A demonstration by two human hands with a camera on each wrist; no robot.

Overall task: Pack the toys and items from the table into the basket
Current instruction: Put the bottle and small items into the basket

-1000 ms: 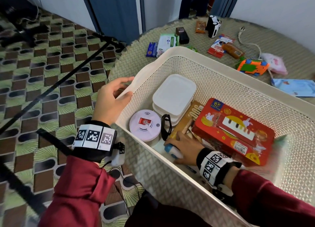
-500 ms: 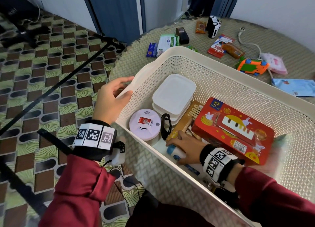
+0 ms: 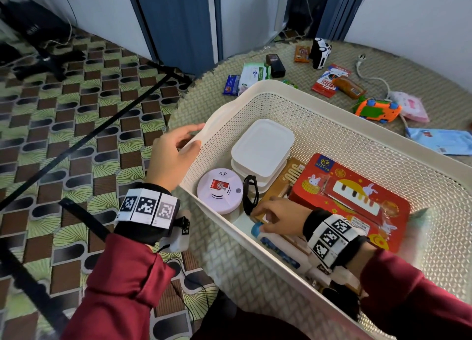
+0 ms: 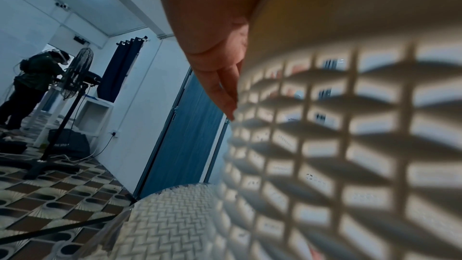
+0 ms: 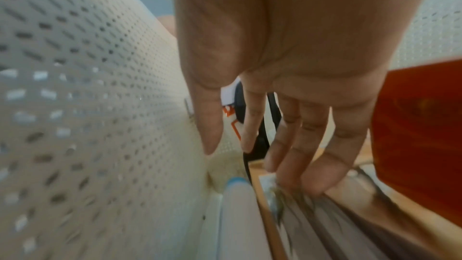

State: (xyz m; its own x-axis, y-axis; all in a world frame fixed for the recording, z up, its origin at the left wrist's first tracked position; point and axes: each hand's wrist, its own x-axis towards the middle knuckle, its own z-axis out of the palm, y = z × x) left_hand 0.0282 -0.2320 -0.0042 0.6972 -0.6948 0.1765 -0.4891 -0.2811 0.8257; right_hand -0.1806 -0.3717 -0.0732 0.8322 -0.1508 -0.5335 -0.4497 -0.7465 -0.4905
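Letting go now: your right hand has gone from wrapped around the blue-capped white tube a second ago to fingers straight and relaxed, resting just above it and touching the tan box beside it. The wrist view shows nothing held. The tube looks delivered, so I'd call that item packed and the hand free for the next pick.

The tube lies flat on the floor of the basket, tight along the near wall. Its long axis runs parallel to that wall, blue cap pointing toward the basket's left end, its tail hidden under your wrist.

Your left hand has not moved: thumb and fingers curled over the rim at the basket's left end, steadying it.

Further out in the basket: sunglasses, the round white disc, stacked white containers, the red box.

Plenty remains toward the far edge of the tabletop: the orange toy car, the black-and-white toy car, snack packets, a pink pouch.
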